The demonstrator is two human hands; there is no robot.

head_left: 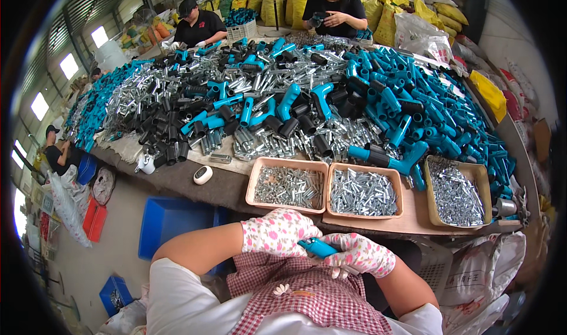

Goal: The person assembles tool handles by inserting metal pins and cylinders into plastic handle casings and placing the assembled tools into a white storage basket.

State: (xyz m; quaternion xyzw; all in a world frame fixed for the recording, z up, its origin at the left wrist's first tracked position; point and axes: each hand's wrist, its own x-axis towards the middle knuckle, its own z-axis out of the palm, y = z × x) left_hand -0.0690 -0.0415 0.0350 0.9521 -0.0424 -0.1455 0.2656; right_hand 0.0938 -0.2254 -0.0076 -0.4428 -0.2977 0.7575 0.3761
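In front of my apron, both hands in flowered white gloves hold a teal plastic part [319,247], its ends covered by the fingers. My left hand [277,231] is closed round its left end. My right hand [363,256] grips the other end, and a bit of grey metal shows under its fingers. Just beyond the hands stand a tray of small metal pieces [254,198], a tray of short metal pins [397,210] and, farther right, a tray of small metal parts [486,217].
A heap of teal pistol-shaped handles [407,107], black sleeves and metal parts covers the table. A white oval device [202,175] lies at the near edge. A blue bin [171,225] stands on the floor to the left. Two co-workers [201,25] [335,13] are across the table.
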